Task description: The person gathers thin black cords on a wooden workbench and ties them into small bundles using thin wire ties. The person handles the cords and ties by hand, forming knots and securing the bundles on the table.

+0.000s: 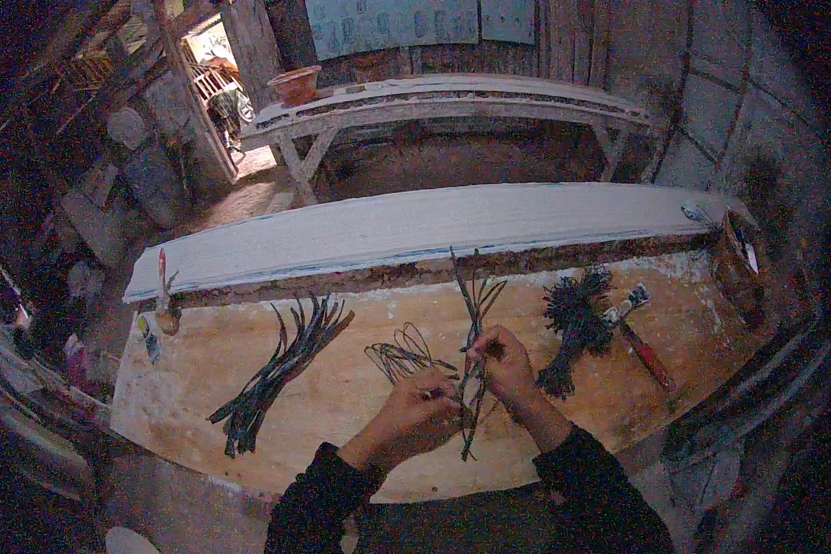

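Note:
Between my two hands stands a small bunch of thin dark strips point(476, 300), upper ends fanned out and lower ends crossing below my fingers. My right hand point(500, 355) is closed on the bunch at its middle. Just lower and to the left, my left hand point(418, 413) pinches at the same strips; its fingertips partly hide what they grip. Loops of thin wire point(404, 351) lie right behind my left hand. A larger bundle of loose dark strips point(277, 379) lies to the left. On the right is a dense dark bundle with a bushy top point(577, 319).
A red-handled tool with a whitish head point(651, 355) lies at the right of the wooden tabletop point(342, 462). A long pale board point(415, 217) runs along the far side. A red-tipped upright item point(164, 295) stands far left. Beyond is a bench point(452, 88) bearing an orange-brown bowl point(294, 88).

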`<action>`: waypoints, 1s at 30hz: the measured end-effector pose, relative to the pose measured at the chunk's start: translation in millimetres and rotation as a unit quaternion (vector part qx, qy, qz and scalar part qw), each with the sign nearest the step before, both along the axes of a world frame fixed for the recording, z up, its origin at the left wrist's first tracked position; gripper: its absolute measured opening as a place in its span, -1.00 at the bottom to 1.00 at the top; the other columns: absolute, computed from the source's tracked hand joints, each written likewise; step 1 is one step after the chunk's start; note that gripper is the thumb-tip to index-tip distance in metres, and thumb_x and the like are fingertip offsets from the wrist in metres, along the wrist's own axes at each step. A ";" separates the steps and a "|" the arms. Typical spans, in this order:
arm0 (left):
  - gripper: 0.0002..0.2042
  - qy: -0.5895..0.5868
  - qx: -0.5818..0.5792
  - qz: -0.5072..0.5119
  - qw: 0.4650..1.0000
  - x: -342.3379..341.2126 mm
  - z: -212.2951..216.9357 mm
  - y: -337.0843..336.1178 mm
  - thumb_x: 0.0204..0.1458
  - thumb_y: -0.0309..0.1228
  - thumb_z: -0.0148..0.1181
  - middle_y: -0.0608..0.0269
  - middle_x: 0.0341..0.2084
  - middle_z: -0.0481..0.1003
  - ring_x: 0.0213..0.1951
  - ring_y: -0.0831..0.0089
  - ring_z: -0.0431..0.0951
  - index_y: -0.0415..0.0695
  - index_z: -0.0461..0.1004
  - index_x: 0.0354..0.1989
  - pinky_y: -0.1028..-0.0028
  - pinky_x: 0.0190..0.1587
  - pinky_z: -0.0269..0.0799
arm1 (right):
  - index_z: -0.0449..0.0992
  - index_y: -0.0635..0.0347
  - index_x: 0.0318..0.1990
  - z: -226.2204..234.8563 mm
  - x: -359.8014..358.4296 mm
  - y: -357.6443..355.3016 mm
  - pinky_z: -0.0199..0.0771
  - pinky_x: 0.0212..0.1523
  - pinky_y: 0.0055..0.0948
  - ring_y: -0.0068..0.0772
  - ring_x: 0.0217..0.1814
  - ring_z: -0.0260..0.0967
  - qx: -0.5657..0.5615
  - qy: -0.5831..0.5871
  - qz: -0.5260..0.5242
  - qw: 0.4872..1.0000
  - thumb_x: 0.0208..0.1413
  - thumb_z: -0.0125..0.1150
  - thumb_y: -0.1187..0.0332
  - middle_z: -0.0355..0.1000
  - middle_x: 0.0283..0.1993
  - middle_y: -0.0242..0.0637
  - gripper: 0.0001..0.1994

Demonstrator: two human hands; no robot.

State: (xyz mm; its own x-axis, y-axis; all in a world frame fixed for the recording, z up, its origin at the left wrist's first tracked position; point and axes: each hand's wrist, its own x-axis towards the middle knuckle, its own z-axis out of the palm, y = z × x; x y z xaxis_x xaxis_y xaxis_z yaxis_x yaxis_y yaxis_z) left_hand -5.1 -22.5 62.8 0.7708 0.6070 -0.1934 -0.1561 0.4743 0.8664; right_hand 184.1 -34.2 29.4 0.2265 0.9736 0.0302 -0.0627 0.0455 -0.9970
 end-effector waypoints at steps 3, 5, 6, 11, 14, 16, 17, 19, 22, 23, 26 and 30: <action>-0.90 0.046 0.081 -0.041 0.995 3.1 -13.4 -13.2 -0.02 -0.44 0.17 0.34 -0.51 0.37 -0.48 0.50 0.41 -0.16 0.38 -0.46 0.50 -0.45 0.33 | 0.44 0.14 -0.30 9.7 -4.0 1.5 0.33 -0.17 -0.47 -0.49 -0.24 0.33 0.002 -0.072 -0.035 0.997 -0.01 0.15 0.50 0.33 -0.33 -0.39 -0.90; -0.87 0.051 0.131 -0.034 0.990 6.2 -32.2 -15.8 -0.03 -0.41 0.19 0.35 -0.53 0.35 -0.47 0.52 0.39 -0.17 0.39 -0.47 0.50 -0.41 0.31 | 0.47 0.16 -0.29 13.1 -4.1 1.5 0.33 -0.16 -0.47 -0.48 -0.19 0.31 0.020 -0.150 -0.046 0.987 0.02 0.13 0.48 0.31 -0.33 -0.38 -0.91; -0.86 0.044 0.131 -0.026 0.990 7.0 -38.0 -15.5 -0.03 -0.39 0.19 0.35 -0.54 0.35 -0.47 0.53 0.38 -0.17 0.39 -0.48 0.50 -0.40 0.31 | 0.48 0.17 -0.29 14.5 -3.3 0.4 0.32 -0.15 -0.47 -0.48 -0.17 0.30 0.029 -0.194 -0.046 0.979 0.03 0.12 0.47 0.30 -0.32 -0.38 -0.91; -0.81 0.131 0.337 -0.026 0.932 5.3 -41.8 4.6 -0.06 -0.36 0.20 0.34 -0.58 0.33 -0.47 0.57 0.34 -0.20 0.37 -0.51 0.50 -0.39 0.29 | 0.52 0.18 -0.31 -2.2 4.3 4.9 0.28 -0.11 -0.48 -0.42 -0.09 0.27 0.083 -0.211 -0.067 0.972 0.02 0.14 0.45 0.25 -0.32 -0.38 -0.91; -0.83 0.152 0.282 0.043 0.946 1.4 -21.7 -1.1 -0.08 -0.38 0.21 0.34 -0.58 0.33 -0.48 0.57 0.32 -0.20 0.36 -0.51 0.50 -0.39 0.29 | 0.51 0.16 -0.35 0.5 3.2 5.6 0.25 -0.07 -0.47 -0.39 -0.10 0.27 0.055 -0.170 -0.106 0.978 -0.03 0.20 0.44 0.25 -0.30 -0.39 -0.92; -0.84 0.176 0.346 0.103 0.916 -5.5 -13.6 12.0 -0.08 -0.40 0.19 0.32 -0.57 0.34 -0.49 0.54 0.32 -0.19 0.35 -0.51 0.50 -0.39 0.29 | 0.51 0.15 -0.38 2.6 5.6 6.8 0.23 -0.03 -0.45 -0.39 -0.07 0.26 0.042 -0.217 -0.126 0.967 -0.07 0.25 0.43 0.27 -0.27 -0.39 -0.91; -0.87 0.148 0.246 0.141 0.948 -7.3 -8.1 13.8 -0.06 -0.43 0.16 0.32 -0.56 0.33 -0.51 0.52 0.32 -0.16 0.33 -0.49 0.47 -0.42 0.31 | 0.50 0.15 -0.39 4.8 5.4 7.1 0.23 -0.02 -0.45 -0.39 -0.05 0.26 0.040 -0.216 -0.121 0.968 -0.09 0.26 0.43 0.28 -0.25 -0.39 -0.91; -0.92 0.084 0.038 0.210 0.973 -7.6 23.4 9.3 -0.01 -0.49 0.08 0.33 -0.54 0.30 -0.54 0.49 0.34 -0.10 0.30 -0.46 0.42 -0.48 0.33 | 0.49 0.14 -0.42 16.4 3.2 1.5 0.21 0.00 -0.44 -0.40 -0.02 0.25 0.049 -0.112 -0.052 0.991 -0.12 0.28 0.43 0.30 -0.19 -0.38 -0.91; -0.94 0.011 -0.035 0.305 0.952 -6.8 35.3 15.7 0.01 -0.50 0.03 0.23 -0.54 0.35 -0.54 0.39 0.40 -0.13 0.27 -0.41 0.39 -0.54 0.40 | 0.51 0.17 -0.38 10.0 -4.3 -7.9 0.24 0.02 -0.42 -0.40 0.01 0.24 0.030 -0.070 0.073 0.994 -0.07 0.26 0.40 0.30 -0.11 -0.35 -0.90; -0.93 -0.008 -0.018 0.337 0.941 -6.8 35.8 20.0 0.01 -0.49 0.02 0.18 -0.54 0.37 -0.54 0.36 0.43 -0.15 0.27 -0.39 0.39 -0.55 0.43 | 0.51 0.18 -0.36 9.8 -8.3 -12.3 0.24 0.03 -0.41 -0.40 0.01 0.24 0.028 -0.059 0.123 0.990 -0.05 0.26 0.39 0.29 -0.09 -0.35 -0.89; -0.91 0.012 -0.024 0.369 0.929 -11.6 30.9 31.2 0.03 -0.60 0.02 0.30 -0.52 0.33 -0.54 0.46 0.40 -0.13 0.28 -0.42 0.41 -0.56 0.39 | 0.52 0.22 -0.28 30.0 -31.3 -26.6 0.27 0.05 -0.40 -0.39 0.03 0.23 -0.001 -0.005 0.281 0.960 0.00 0.22 0.33 0.27 -0.04 -0.35 -0.83; -0.92 0.052 0.047 0.347 0.935 -12.0 7.6 37.9 0.01 -0.63 0.03 0.25 -0.52 0.38 -0.52 0.46 0.42 -0.17 0.30 -0.42 0.46 -0.55 0.40 | 0.53 0.23 -0.22 38.3 -33.6 -27.4 0.26 0.09 -0.36 -0.34 0.06 0.23 0.078 -0.095 0.357 0.926 0.01 0.21 0.32 0.29 -0.05 -0.36 -0.78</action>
